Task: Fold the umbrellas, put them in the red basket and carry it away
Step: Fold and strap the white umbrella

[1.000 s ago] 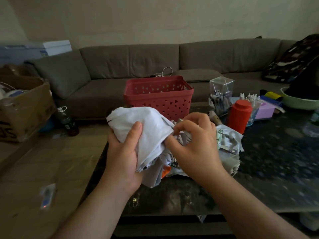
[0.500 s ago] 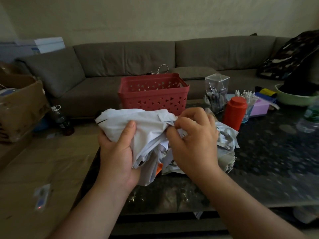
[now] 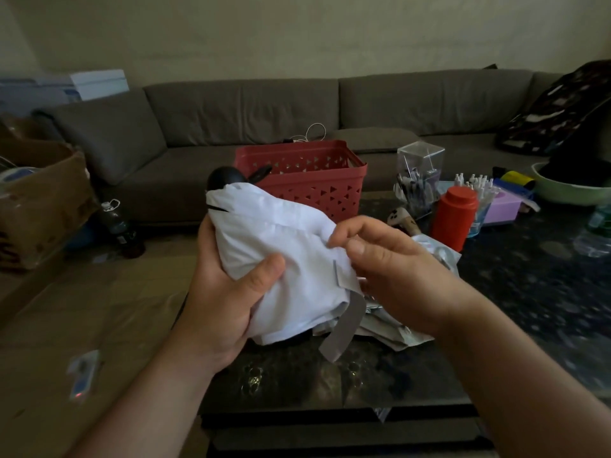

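A white folding umbrella, bunched up, is held above the near edge of the dark table. Its black handle sticks up at the far left end and a grey strap hangs from its near end. My left hand grips the bundle from the left with the thumb across the cloth. My right hand pinches the cloth's edge at the right. A second, silvery umbrella lies on the table behind my right hand, mostly hidden. The red basket stands just beyond, on the table's far edge.
A dark stone table carries a red bottle, a clear box of small items, a purple box and a green bowl. A grey sofa runs behind. A cardboard box and a dark bottle sit at left.
The white umbrella has been turned and gathered tighter. Its black handle and grey strap now show. My right hand has shifted from the middle of the bundle to its right edge.
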A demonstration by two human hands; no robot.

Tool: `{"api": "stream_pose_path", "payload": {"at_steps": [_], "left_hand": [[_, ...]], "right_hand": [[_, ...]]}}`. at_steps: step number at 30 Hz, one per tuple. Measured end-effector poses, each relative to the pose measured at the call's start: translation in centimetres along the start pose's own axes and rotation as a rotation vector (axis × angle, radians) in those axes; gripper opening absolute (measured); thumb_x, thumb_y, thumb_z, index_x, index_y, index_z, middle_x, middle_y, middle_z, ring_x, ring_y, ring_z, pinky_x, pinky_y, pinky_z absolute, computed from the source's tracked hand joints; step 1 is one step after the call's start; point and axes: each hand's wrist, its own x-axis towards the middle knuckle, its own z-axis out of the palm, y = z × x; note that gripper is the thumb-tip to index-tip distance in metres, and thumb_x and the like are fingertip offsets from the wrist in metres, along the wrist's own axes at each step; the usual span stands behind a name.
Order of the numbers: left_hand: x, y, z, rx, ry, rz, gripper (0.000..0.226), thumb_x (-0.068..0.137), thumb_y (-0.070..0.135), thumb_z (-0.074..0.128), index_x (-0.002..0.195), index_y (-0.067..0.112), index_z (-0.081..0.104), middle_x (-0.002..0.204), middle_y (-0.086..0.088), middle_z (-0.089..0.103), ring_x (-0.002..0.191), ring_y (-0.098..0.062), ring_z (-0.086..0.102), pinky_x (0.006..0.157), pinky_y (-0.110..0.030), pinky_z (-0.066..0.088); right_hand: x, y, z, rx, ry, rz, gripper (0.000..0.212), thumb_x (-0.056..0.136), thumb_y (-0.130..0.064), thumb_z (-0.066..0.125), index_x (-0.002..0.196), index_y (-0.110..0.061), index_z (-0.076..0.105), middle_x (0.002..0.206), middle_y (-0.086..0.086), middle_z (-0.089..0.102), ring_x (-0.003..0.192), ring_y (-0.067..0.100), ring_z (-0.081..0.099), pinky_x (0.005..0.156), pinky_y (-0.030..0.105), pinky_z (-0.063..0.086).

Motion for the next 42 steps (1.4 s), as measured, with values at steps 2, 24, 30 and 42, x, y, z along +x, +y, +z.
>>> {"api": "stream_pose_path", "payload": {"at_steps": [2,24,30,42], "left_hand": [[-0.1,0.2,-0.3,-0.011,-0.019,-0.002,0.1,0.067,0.022,0.088,0.154,0.035,0.04,0.142,0.003,0.066,0.128,-0.022,0.067,0.092,-0.034,0.061],[-1.6,0.3,0.5,0.435,-0.22,0.053,0.107,0.068,0.031,0.095,0.142,0.07,0.028,0.143,0.038,0.052,0.133,0.004,0.057,0.102,-0.02,0.055],[-2.2,0.6,1.2,0.676,-0.253,0.075,0.111,0.077,0.032,0.092,0.137,0.082,0.013,0.139,0.051,0.04,0.128,0.019,0.049,0.096,-0.012,0.05],[-2.1,-0.4,2.4,0.731,-0.205,-0.09,0.104,0.072,0.046,0.095,0.129,0.082,0.016,0.126,0.038,0.06,0.108,0.015,0.064,0.082,-0.012,0.055]], "right_hand": [[-0.1,-0.2,0.1,0.057,-0.043,0.008,0.023,0.084,-0.03,0.08,0.101,-0.021,0.067,0.1,0.01,0.058,0.09,0.03,0.053,0.076,0.039,0.042],[0.4,-0.4,0.9,-0.42,0.311,-0.256,0.035,0.075,-0.049,0.086,0.106,-0.04,0.072,0.107,-0.019,0.066,0.104,0.004,0.064,0.087,0.022,0.052],[0.3,-0.3,2.2,-0.417,0.202,-0.284,0.071,0.072,-0.04,0.092,0.133,-0.031,0.055,0.125,-0.011,0.069,0.123,0.002,0.061,0.099,0.013,0.046],[0.8,0.3,3.4,-0.637,0.35,-0.249,0.082,0.077,-0.042,0.091,0.145,-0.052,0.046,0.118,-0.024,0.067,0.11,-0.002,0.066,0.096,0.034,0.058]]}}
